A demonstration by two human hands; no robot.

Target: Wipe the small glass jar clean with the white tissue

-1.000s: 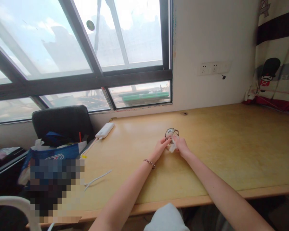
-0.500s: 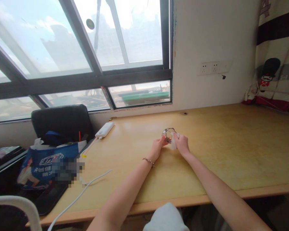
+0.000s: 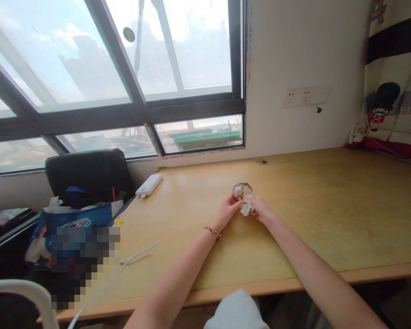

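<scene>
Watch dial too small to read; bag partly pixelated; curtain cut off at right

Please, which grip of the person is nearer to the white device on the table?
Left. The left grip, holding a watch, is to the right of the white device; the right grip, with a white tissue, is farther right.

A silvery watch, looped — round face at left — crumpled white tissue at its near right side.
</scene>
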